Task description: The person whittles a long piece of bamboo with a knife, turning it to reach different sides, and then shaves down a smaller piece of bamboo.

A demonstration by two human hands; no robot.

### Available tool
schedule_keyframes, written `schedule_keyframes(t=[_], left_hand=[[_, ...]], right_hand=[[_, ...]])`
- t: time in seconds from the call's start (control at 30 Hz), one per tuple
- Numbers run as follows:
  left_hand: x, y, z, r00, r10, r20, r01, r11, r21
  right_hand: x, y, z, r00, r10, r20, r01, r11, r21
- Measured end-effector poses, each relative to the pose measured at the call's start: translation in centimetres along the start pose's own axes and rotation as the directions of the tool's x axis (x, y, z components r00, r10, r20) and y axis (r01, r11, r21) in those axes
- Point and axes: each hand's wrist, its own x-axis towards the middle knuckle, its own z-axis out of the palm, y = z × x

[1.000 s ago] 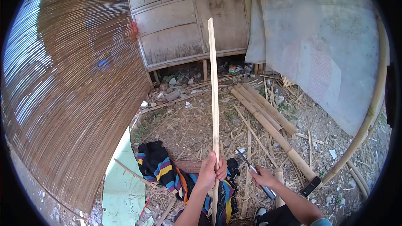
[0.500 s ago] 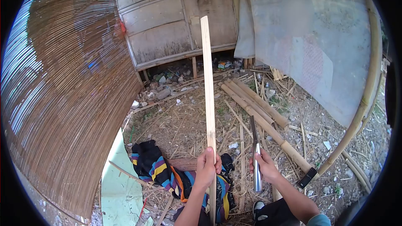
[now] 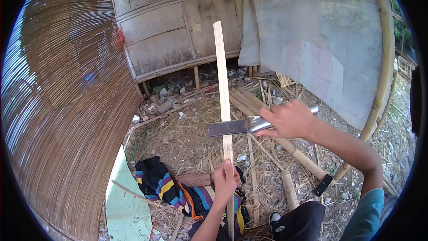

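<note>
A long pale bamboo strip [image 3: 223,80] stands upright in front of me, its lower part gripped in my left hand [image 3: 226,180]. My right hand [image 3: 290,118] is wrapped round the shiny metal handle of a knife. The dark flat blade [image 3: 227,128] lies across the strip, pointing left, above my left hand. Beneath the strip, a striped multicoloured cloth [image 3: 167,187] is spread on the ground over and beside a brown wooden block [image 3: 194,179].
Bamboo poles [image 3: 303,158] lie on the ground to the right, with a small black object [image 3: 323,185] at their near end. A woven screen [image 3: 76,107] stands left, a pale green sheet [image 3: 127,209] below it. A grey sheet [image 3: 285,31] hangs behind.
My right hand has lifted the knife from beside the strip and turned it from upright to sideways across the strip. My left hand still holds the strip, a little lower. The view has shifted slightly.
</note>
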Motion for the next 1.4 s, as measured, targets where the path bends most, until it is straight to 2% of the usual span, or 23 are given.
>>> schedule_keyframes(t=[0.07,0.13,0.2,0.27,0.4,0.47,0.5,0.57,0.6,0.67,0.7,0.73,0.77,0.83,0.87,0.9,1.0,1.07,1.13,1.2,1.27,1.37,1.4], left_hand=[[0.0,0.0,0.2,1.000,0.016,-0.007,-0.016,0.999,0.032],[-0.6,0.4,0.4,1.000,0.011,0.015,-0.011,1.000,0.004],[-0.9,0.8,0.7,0.999,0.014,0.031,-0.013,0.999,-0.030],[-0.5,0.4,0.8,0.992,0.126,-0.030,-0.117,0.969,0.216],[0.4,-0.9,0.0,0.987,0.154,-0.056,-0.139,0.969,0.204],[0.4,-0.9,-0.2,0.985,0.163,-0.050,-0.149,0.966,0.210],[0.4,-0.9,-0.3,0.984,0.171,-0.043,-0.159,0.966,0.202],[0.2,-0.9,-0.4,0.984,0.175,-0.040,-0.164,0.967,0.195],[0.1,-0.7,-0.4,0.985,0.170,-0.034,-0.161,0.970,0.184],[-0.3,-0.4,-0.2,0.986,0.164,-0.030,-0.156,0.972,0.176],[-0.5,-0.4,0.2,0.985,0.170,-0.036,-0.160,0.968,0.193],[-0.6,-0.3,0.4,0.984,0.176,-0.042,-0.163,0.964,0.210],[-0.6,0.0,0.7,0.973,0.228,-0.037,-0.206,0.931,0.302],[0.3,-1.1,1.3,0.973,0.230,-0.035,-0.209,0.931,0.299],[0.9,-1.4,1.1,0.965,0.260,-0.029,-0.239,0.920,0.310],[1.0,-1.6,0.7,0.983,0.178,-0.052,-0.156,0.944,0.289],[0.9,-1.7,0.2,0.993,0.114,-0.024,-0.109,0.980,0.164],[1.0,-1.4,0.0,0.989,0.146,-0.026,-0.138,0.970,0.200],[1.1,-1.4,-0.8,0.987,0.149,-0.066,-0.131,0.966,0.224],[1.2,-1.2,-1.3,0.991,0.117,-0.065,-0.108,0.985,0.134],[1.5,-1.6,-1.6,0.997,0.049,-0.051,-0.050,0.999,-0.017],[0.5,-0.3,-0.1,1.000,-0.006,0.002,0.006,0.993,-0.119],[0.2,-0.2,0.4,0.999,-0.040,0.014,0.042,0.989,-0.141]], right_hand=[[0.6,1.2,-0.8,0.999,-0.030,-0.016,0.029,0.999,-0.041],[1.3,2.5,-1.8,0.985,-0.175,-0.007,0.173,0.981,-0.089],[3.1,4.8,-2.3,0.984,-0.161,0.076,0.168,0.981,-0.095],[5.4,6.9,-2.9,0.961,0.239,-0.140,-0.241,0.971,0.002],[6.0,4.3,-3.5,0.957,0.289,-0.030,-0.288,0.957,0.048],[5.1,2.4,-4.3,0.984,0.103,0.149,-0.101,0.995,-0.020],[4.6,1.6,-4.0,0.984,0.101,0.148,-0.099,0.995,-0.020],[3.7,0.4,-3.3,0.918,-0.257,0.303,0.277,0.961,-0.024],[3.7,0.6,-2.8,0.917,-0.257,0.304,0.276,0.961,-0.020],[3.8,1.4,-1.6,0.884,-0.440,0.161,0.452,0.891,-0.045],[4.7,2.4,-2.0,0.907,-0.358,0.221,0.382,0.921,-0.073],[6.2,4.1,-2.0,0.993,-0.086,0.079,0.092,0.993,-0.077],[7.6,6.2,-2.1,0.978,0.203,-0.054,-0.205,0.978,-0.039],[10.4,10.7,-3.4,0.929,0.353,-0.109,-0.364,0.925,-0.107],[10.4,10.3,-2.9,0.926,0.361,-0.112,-0.372,0.923,-0.101],[10.8,9.7,-2.7,0.916,0.378,-0.136,-0.388,0.920,-0.059],[10.3,8.4,-3.1,0.906,0.408,-0.114,-0.410,0.912,0.008],[9.2,7.4,-3.1,0.962,0.265,-0.071,-0.268,0.962,-0.054],[7.4,5.5,-2.6,0.993,0.104,0.061,-0.101,0.994,-0.040],[5.6,2.9,-2.4,0.965,-0.078,0.251,0.109,0.988,-0.112],[3.8,1.5,-0.6,0.897,-0.373,0.236,0.405,0.909,-0.103],[3.4,1.1,0.1,0.830,-0.543,0.126,0.549,0.835,-0.024],[3.6,1.5,0.1,0.832,-0.541,0.120,0.547,0.837,-0.022]])
